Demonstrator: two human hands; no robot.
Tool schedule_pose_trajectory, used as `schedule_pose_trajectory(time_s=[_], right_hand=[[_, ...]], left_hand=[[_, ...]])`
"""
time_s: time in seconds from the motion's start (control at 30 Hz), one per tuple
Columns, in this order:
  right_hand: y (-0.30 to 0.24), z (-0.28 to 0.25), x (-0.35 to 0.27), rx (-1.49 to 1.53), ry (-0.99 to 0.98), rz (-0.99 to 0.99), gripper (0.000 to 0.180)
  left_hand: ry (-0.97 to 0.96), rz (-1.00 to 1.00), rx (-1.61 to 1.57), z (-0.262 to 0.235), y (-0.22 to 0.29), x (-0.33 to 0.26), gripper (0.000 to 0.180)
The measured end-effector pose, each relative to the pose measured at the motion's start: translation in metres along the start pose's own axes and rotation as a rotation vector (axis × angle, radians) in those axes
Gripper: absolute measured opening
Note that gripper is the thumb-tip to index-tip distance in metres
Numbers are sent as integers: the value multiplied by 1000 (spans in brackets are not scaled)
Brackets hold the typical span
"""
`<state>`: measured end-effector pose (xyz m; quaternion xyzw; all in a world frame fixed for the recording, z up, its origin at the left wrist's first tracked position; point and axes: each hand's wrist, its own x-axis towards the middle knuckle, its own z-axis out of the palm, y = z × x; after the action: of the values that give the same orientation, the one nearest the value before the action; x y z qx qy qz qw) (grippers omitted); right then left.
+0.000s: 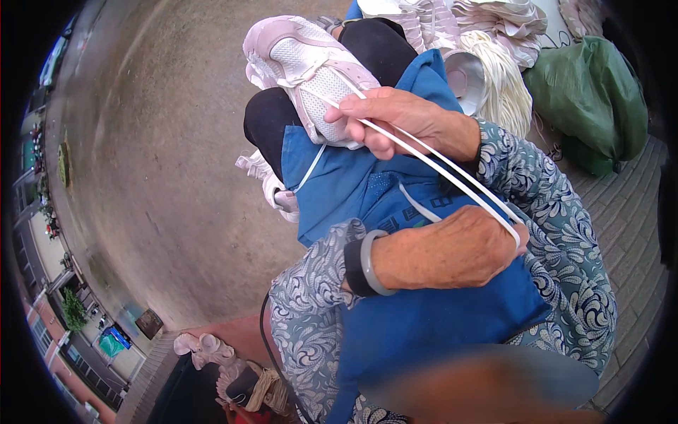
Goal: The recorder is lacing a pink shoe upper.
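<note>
A pale pink-and-white sneaker (304, 67) rests on my lap, over a blue apron (367, 191). My right hand (406, 120) presses against the shoe's side and pinches a white flat shoelace (438, 166) that runs doubled from the shoe down to my left hand (452, 251). My left hand, with a grey bangle (369, 263) on the wrist, is closed around the looped end of the lace and holds it taut. Both sleeves are blue-grey with a floral print. A loose part of the lace hangs over the apron.
Another pale shoe (272, 185) lies by my knee on the grey concrete floor (162, 155). Several white shoes and a bundle of white laces (501, 85) are piled behind, beside a metal bowl (466, 74) and a green bag (590, 92). More pale shoes (205, 350) sit at the lower left.
</note>
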<state>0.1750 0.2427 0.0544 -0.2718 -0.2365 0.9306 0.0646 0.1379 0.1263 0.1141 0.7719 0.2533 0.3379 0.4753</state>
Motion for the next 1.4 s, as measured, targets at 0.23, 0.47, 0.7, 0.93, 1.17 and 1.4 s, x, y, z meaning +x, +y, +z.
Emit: schedule_pose_trajectory(time_s=[0.23,0.47,0.7,0.93,1.17,1.4], right_hand=[[-36,-44,-56,-435,-165,106,23],[-29,-9,-33,-775,-410,141,26],[-43,-17,-48,-709,-510,267,22],[-56,-22,-48,-755,-493,165,22],[-17,14,-28,-1396,-522,-300,16],[-1,24,-22,-1739,-182,-344,14]], left_hand=[[1,-213,-165,-69,-12,-59,34],[1005,-744,170,-114,-91,-87,26],[893,-785,-62,-131,-109,-97,24],[897,-808,-132,-130,-98,-92,30],[917,-746,156,-133,-118,-93,36],[866,-780,470,-164,-137,-63,48]])
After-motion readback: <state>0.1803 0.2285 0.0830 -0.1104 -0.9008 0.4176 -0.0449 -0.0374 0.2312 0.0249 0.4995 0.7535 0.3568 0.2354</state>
